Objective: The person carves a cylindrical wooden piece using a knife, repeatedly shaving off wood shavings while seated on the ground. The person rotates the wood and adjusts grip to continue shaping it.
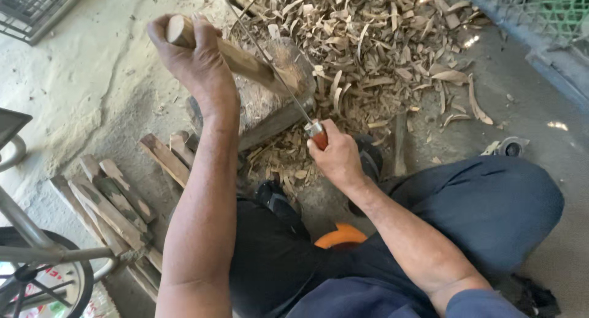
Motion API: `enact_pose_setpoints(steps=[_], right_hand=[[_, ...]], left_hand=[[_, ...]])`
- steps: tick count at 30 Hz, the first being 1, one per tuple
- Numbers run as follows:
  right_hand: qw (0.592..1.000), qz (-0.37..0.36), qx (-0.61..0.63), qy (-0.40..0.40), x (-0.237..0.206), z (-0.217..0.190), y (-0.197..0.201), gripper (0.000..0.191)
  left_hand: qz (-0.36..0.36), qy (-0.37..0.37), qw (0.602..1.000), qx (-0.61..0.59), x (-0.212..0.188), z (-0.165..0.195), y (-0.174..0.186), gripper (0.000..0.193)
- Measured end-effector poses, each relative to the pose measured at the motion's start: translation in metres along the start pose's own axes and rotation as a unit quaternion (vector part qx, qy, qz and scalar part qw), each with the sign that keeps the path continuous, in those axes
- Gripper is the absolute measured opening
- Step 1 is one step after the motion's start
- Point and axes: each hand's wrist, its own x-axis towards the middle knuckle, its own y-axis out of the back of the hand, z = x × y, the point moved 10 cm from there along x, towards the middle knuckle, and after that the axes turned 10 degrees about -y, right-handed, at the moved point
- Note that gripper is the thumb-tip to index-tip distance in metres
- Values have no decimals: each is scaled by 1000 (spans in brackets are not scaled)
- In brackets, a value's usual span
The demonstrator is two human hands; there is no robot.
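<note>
- Left hand [193,57] fingers clenched round wooden stick [236,57]; stick slants down-right from them onto stump [270,103].
- Right hand [334,155] fingers grip knife [288,88] handle; blade runs up-left, crossing the stick just beyond left fingers.

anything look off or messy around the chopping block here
Mostly the litter: wood shavings are strewn in a heap across the floor behind the stump. The left hand props a wooden stick on the stump, and the right hand grips a long blade.
</note>
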Motion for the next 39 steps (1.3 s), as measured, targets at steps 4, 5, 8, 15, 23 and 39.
enact_pose_setpoints(steps=[4, 5, 8, 15, 23, 39], right_hand=[[992, -86, 81, -44, -9, -12, -2, 32], [997, -64, 46, 7, -12, -24, 3, 31], [984, 56, 45, 160, -23, -47, 24, 21], [999, 5, -47, 24, 15, 10, -7, 28], [989, 52, 30, 133, -11, -18, 18, 20], [990, 78, 56, 104, -1, 0, 18, 17]], left_hand=[[-23, -28, 999, 4, -4, -3, -5, 26], [-42, -44, 998, -3, -5, -1, -10, 27], [-48, -30, 998, -15, -10, -5, -17, 33], [-63, -19, 998, 22, -6, 8, -18, 26], [-83, -90, 992, 40, -12, 20, -20, 39], [-106, -61, 992, -35, -15, 8, -19, 45]])
